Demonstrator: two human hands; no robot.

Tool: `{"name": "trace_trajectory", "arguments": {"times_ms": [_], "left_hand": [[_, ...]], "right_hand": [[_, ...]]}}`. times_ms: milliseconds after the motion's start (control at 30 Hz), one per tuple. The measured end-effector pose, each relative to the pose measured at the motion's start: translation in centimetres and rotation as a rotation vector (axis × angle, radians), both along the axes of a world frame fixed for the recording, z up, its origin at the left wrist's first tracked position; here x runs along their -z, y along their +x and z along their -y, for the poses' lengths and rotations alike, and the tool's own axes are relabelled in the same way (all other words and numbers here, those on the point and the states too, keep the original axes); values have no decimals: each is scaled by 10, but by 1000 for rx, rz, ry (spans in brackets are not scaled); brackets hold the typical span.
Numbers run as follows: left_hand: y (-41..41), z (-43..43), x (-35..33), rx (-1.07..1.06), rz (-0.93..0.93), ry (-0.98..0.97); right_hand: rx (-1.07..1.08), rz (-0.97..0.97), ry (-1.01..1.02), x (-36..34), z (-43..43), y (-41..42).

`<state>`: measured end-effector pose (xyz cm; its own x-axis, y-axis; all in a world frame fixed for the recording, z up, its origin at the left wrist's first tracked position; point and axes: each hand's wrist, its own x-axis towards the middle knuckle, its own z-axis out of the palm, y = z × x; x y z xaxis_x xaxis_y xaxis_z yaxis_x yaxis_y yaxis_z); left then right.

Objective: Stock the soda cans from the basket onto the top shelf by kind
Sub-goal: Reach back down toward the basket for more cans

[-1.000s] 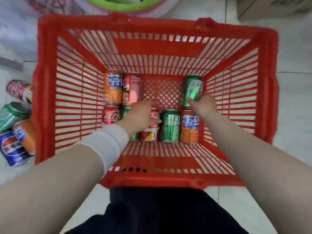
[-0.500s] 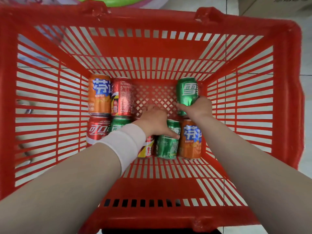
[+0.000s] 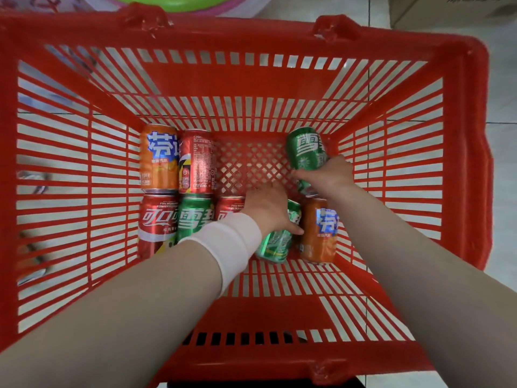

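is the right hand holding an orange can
No, the right hand is wrapped around a green can at the far right of the red basket.

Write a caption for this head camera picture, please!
Two bare hands, left and right, grab green soda cans inside a red plastic basket.

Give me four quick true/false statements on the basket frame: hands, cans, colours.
1. The right hand grips a green can. True.
2. The left hand rests on an orange can. False: it is on a green can in the near row.
3. The basket is blue. False: it is red.
4. An orange can lies beside a red can at the far left. True.
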<state>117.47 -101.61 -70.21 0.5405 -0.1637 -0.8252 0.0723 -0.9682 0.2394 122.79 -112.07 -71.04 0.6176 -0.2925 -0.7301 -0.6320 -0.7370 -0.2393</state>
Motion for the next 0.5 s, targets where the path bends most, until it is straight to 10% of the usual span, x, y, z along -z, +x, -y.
{"name": "trace_trajectory", "arguments": {"times_ms": [500], "left_hand": [[-12, -67, -126, -536, 130, -279]], "right_hand": [[259, -46, 431, -145, 12, -33]]}}
